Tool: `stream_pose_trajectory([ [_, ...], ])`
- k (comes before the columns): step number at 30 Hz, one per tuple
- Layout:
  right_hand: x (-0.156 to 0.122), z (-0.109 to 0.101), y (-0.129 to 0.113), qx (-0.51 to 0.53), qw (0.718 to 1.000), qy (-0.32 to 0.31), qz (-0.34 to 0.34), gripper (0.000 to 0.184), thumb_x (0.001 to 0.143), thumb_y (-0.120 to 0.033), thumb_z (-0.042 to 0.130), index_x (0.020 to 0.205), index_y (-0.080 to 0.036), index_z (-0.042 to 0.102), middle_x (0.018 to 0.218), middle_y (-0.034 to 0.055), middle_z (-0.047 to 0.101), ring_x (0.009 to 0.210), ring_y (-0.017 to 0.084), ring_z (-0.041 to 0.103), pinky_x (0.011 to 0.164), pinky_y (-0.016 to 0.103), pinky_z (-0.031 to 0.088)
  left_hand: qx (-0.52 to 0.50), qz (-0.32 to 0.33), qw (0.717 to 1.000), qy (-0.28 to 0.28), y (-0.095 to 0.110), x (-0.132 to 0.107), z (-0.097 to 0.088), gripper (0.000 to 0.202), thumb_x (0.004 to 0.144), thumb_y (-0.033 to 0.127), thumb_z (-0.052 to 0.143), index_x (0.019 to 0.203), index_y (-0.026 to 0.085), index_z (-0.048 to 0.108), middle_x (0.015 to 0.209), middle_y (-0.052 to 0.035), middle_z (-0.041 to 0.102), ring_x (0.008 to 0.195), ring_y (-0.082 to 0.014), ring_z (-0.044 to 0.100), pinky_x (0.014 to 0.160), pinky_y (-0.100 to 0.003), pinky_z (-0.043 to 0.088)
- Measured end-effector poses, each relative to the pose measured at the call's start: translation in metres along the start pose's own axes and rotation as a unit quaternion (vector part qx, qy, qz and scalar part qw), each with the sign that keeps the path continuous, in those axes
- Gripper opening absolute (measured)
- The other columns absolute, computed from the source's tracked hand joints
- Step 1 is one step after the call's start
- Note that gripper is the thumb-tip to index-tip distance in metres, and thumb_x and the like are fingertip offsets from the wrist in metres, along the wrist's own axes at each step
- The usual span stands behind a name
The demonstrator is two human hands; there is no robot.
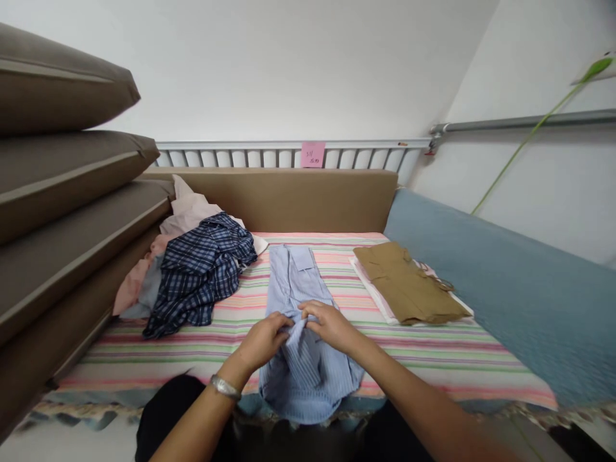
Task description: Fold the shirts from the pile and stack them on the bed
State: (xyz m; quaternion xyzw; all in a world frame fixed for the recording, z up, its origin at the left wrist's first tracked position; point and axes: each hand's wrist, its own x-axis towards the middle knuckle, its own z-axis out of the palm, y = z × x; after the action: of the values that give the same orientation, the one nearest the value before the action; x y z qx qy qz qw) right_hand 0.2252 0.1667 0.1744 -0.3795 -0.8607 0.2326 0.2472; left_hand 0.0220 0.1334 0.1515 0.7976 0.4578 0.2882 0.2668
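A light blue striped shirt (298, 276) lies lengthwise before me on the striped cloth, its near end reaching the front edge. My left hand (269, 337), with a silver bracelet on the wrist, pinches the shirt's fabric near its middle. Right beside it, my right hand (325, 321) grips the same bunched part with its fingers curled. Between the two hands the fabric is raised into a fold. A chest pocket shows flat at the shirt's far end. The fingertips are partly hidden by the cloth.
At left lies a heap with a dark blue plaid shirt (199, 263) and paler garments, beside stacked brown cushions (72, 167). Folded clothes topped by a brown garment (409, 282) rest at right. A brown backrest (274, 199) and radiator (240, 157) stand behind the striped cloth (192, 356).
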Motion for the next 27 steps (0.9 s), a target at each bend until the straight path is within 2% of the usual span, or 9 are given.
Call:
stream_pose_trajectory([
  [5, -0.009, -0.006, 0.014, -0.03, 0.999, -0.001, 0.021, 0.02, 0.074, -0.008, 0.051, 0.085, -0.021, 0.062, 0.107, 0.0039, 0.064, 0.105, 0.017, 0.055, 0.091, 0.032, 0.039, 0.01, -0.037, 0.999, 0.032, -0.019, 0.001, 0.004, 0.01, 0.072, 0.014, 0.053, 0.077, 0.02, 0.06, 0.076, -0.001, 0.059, 0.076, -0.0164, 0.055, 0.07, -0.027, 0.041],
  [7, -0.012, -0.011, 0.013, -0.065, 0.997, -0.017, 0.039, 0.018, 0.074, -0.01, 0.054, 0.085, -0.021, 0.063, 0.115, 0.0061, 0.062, 0.11, 0.019, 0.053, 0.094, 0.035, 0.038, -0.002, -0.032, 0.999, 0.044, -0.019, 0.002, 0.003, 0.008, 0.072, 0.014, 0.053, 0.072, 0.02, 0.058, 0.073, -0.0005, 0.058, 0.074, -0.0156, 0.054, 0.068, -0.026, 0.04],
  [12, -0.013, -0.025, -0.015, -0.102, 0.995, -0.021, 0.003, 0.027, 0.075, -0.02, 0.061, 0.102, -0.024, 0.064, 0.134, 0.0064, 0.048, 0.122, 0.021, 0.043, 0.1, 0.036, 0.033, 0.004, 0.048, 0.999, 0.016, 0.016, 0.019, -0.007, 0.016, 0.074, 0.008, 0.047, 0.074, 0.019, 0.058, 0.077, -0.0007, 0.056, 0.078, -0.0144, 0.053, 0.072, -0.026, 0.04],
  [15, -0.007, -0.027, -0.025, -0.143, 0.989, -0.029, -0.007, 0.023, 0.074, -0.026, 0.063, 0.097, -0.022, 0.067, 0.124, 0.0073, 0.057, 0.114, 0.024, 0.049, 0.097, 0.039, 0.035, 0.006, 0.084, 0.996, 0.028, 0.038, 0.03, -0.014, 0.015, 0.076, 0.009, 0.047, 0.075, 0.019, 0.058, 0.078, -0.0009, 0.055, 0.079, -0.0144, 0.052, 0.072, -0.026, 0.041],
  [17, -0.001, -0.03, -0.021, -0.148, 0.988, -0.04, 0.006, 0.016, 0.074, -0.027, 0.063, 0.087, -0.02, 0.069, 0.117, 0.0091, 0.061, 0.109, 0.026, 0.052, 0.095, 0.04, 0.036, -0.01, 0.093, 0.993, 0.078, 0.041, 0.032, -0.015, 0.014, 0.078, 0.011, 0.047, 0.079, 0.019, 0.058, 0.08, -0.0012, 0.055, 0.08, -0.0143, 0.052, 0.074, -0.026, 0.041],
  [19, 0.004, -0.038, -0.01, -0.101, 0.994, -0.043, 0.027, 0.012, 0.072, -0.027, 0.064, 0.079, -0.019, 0.069, 0.115, 0.0096, 0.062, 0.109, 0.025, 0.052, 0.094, 0.038, 0.036, -0.048, 0.052, 0.985, 0.157, 0.03, 0.027, -0.009, 0.013, 0.08, 0.015, 0.045, 0.086, 0.019, 0.056, 0.086, -0.0019, 0.055, 0.079, -0.0138, 0.054, 0.073, -0.027, 0.043],
  [21, 0.01, -0.051, 0.003, -0.022, 0.998, -0.026, 0.059, 0.013, 0.071, -0.03, 0.063, 0.075, -0.019, 0.068, 0.111, 0.0076, 0.064, 0.106, 0.024, 0.054, 0.091, 0.035, 0.038, -0.077, -0.05, 0.975, 0.205, 0.009, 0.016, 0.006, 0.015, 0.082, 0.019, 0.042, 0.092, 0.019, 0.054, 0.09, -0.0026, 0.056, 0.075, -0.0127, 0.055, 0.068, -0.026, 0.045],
  [24, 0.023, -0.074, 0.022, 0.09, 0.988, 0.027, 0.119, 0.023, 0.07, -0.041, 0.06, 0.068, -0.018, 0.064, 0.083, 0.0035, 0.066, 0.083, 0.021, 0.058, 0.075, 0.03, 0.043, -0.067, -0.188, 0.963, 0.181, -0.026, -0.004, 0.039, 0.016, 0.081, 0.016, 0.041, 0.093, 0.017, 0.052, 0.088, -0.0036, 0.058, 0.071, -0.0126, 0.057, 0.065, -0.026, 0.044],
  [27, 0.039, -0.09, 0.041, 0.123, 0.966, 0.123, 0.192, 0.037, 0.064, -0.053, 0.061, 0.056, -0.017, 0.054, 0.056, -0.0016, 0.052, 0.058, 0.014, 0.048, 0.056, 0.024, 0.038, -0.033, -0.229, 0.962, 0.144, -0.049, -0.021, 0.067, 0.013, 0.075, 0.011, 0.049, 0.086, 0.016, 0.054, 0.078, -0.0032, 0.059, 0.072, -0.014, 0.056, 0.069, -0.026, 0.042],
])
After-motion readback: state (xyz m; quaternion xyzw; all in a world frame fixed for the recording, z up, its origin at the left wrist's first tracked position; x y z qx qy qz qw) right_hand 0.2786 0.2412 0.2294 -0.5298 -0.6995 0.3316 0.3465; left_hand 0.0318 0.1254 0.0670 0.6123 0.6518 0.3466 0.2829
